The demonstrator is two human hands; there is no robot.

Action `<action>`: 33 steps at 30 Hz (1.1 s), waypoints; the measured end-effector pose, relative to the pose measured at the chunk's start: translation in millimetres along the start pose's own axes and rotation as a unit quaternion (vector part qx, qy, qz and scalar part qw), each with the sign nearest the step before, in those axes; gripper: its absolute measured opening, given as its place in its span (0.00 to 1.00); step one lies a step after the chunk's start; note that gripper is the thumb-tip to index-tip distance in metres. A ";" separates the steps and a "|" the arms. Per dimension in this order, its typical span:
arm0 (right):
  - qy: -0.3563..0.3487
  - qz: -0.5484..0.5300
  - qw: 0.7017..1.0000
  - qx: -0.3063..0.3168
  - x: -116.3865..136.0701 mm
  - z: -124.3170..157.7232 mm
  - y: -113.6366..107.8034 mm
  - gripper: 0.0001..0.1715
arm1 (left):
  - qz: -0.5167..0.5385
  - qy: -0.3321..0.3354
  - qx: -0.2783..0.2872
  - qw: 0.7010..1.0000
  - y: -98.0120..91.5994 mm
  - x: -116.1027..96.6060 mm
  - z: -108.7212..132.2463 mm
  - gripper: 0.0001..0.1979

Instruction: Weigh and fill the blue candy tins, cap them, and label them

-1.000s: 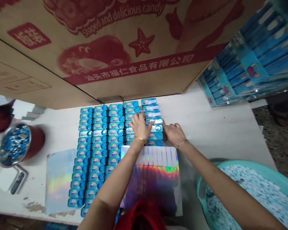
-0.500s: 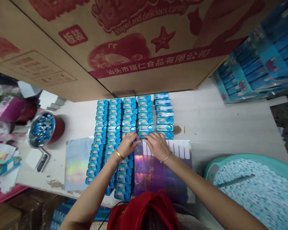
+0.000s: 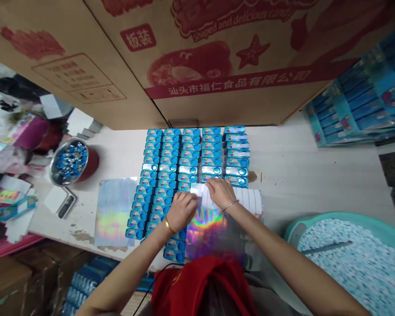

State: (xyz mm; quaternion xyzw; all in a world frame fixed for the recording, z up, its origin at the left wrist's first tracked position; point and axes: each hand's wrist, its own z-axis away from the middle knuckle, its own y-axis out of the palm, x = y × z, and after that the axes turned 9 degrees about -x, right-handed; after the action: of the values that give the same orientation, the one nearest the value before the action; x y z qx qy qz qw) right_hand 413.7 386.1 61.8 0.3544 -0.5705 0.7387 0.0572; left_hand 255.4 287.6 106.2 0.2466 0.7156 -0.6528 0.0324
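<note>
My left hand (image 3: pixel 183 210), with a gold bangle at the wrist, pinches the lower left corner of a small pale strip (image 3: pixel 196 189). The fingers of my right hand (image 3: pixel 221 192) close on the strip's right side, over the top edge of a shiny holographic sheet (image 3: pixel 213 232). A row of white labels (image 3: pixel 250 199) runs along that sheet's top. Just beyond and to the left stand columns of small blue boxes (image 3: pixel 166 184). The right column's far boxes (image 3: pixel 237 137) bear shiny strips on their faces.
A large printed carton (image 3: pixel 217 103) stands behind the boxes. To the left are a metal bowl of wrapped pieces (image 3: pixel 70 162), a white device (image 3: pixel 61 202) and another holographic sheet (image 3: pixel 115 213). A green tub of small pale pieces (image 3: pixel 352 245) sits at right, below packed blue cartons (image 3: pixel 355 105).
The view has shifted, so the scene sits further right. My left hand has moved down slightly from the boxes, and the pale strip now shows between my hands.
</note>
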 end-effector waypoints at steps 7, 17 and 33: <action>-0.038 -0.225 0.967 -0.112 0.1 23.9 -0.6 0.23 | 0.353 -0.385 -0.277 0.806 -19.6 -23.4 -25.9 0.07; 0.194 -0.435 0.857 -0.195 -21.2 21.2 -31.3 0.14 | 0.504 -0.447 -0.248 0.696 36.8 -27.8 -94.6 0.10; 0.129 -0.106 0.952 -0.256 -140.1 -27.6 -58.7 0.12 | 0.118 -0.342 -0.197 0.911 116.1 -39.5 -191.4 0.04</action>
State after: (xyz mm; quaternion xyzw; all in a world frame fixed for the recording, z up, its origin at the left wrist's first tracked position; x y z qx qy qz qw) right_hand 533.8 475.5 23.7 0.2879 -0.6874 0.5971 0.2966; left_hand 388.6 460.2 42.0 0.0791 0.7402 -0.5347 0.4000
